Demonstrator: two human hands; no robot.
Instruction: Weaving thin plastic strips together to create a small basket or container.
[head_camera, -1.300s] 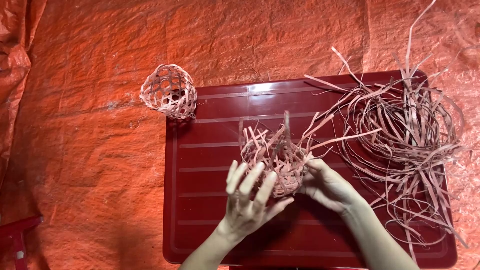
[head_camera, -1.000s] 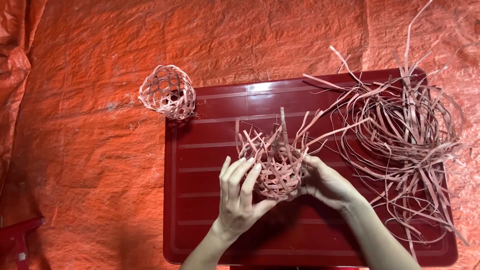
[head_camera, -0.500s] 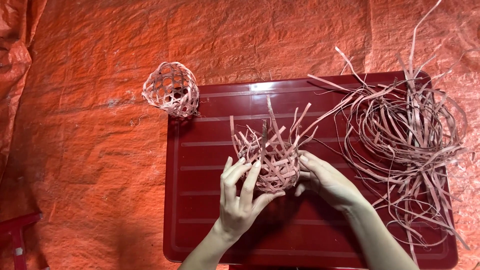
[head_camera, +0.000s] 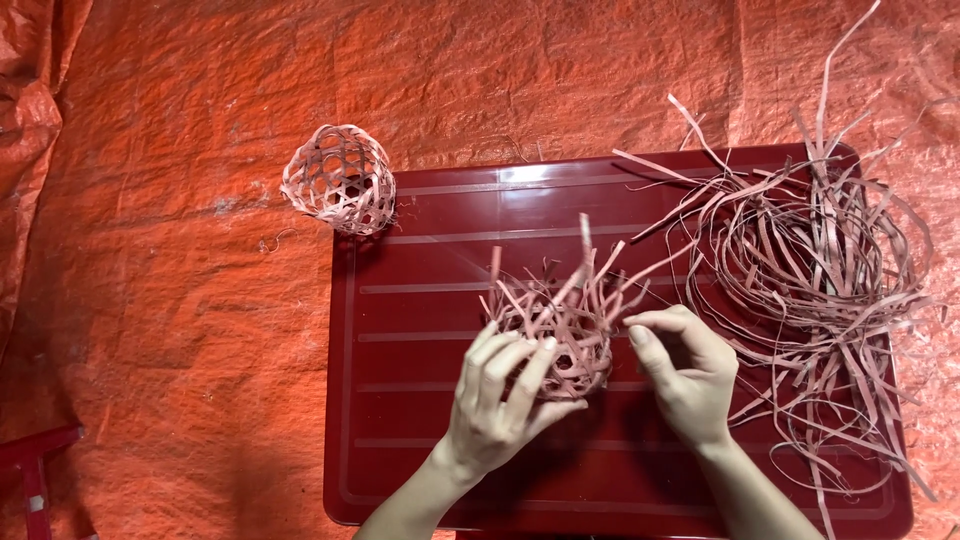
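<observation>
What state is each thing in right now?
Half-woven ball: unfinished, loose strip ends sticking up, held over the tray.
Finished ball: closed weave, lying on the sheet.
Strips: loose tangled pile.
Tray: flat on the sheet.
Left hand: cupping the half-woven ball.
Right hand: pinching a strip.

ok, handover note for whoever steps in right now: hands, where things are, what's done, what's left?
Left hand: fingers spread, cupping the half-woven ball from the near side, above the dark red tray.
Right hand: fingertips pinched on a loose strip end at the ball's right edge.
Finished woven ball: lies on the orange tarp by the tray's far left corner.
Strip pile: loose coil on the tray's right side, spilling over its edge.
Done: one ball closed; the second has its lower part woven.
Left: its strip ends stand free on top, not yet woven in.
</observation>
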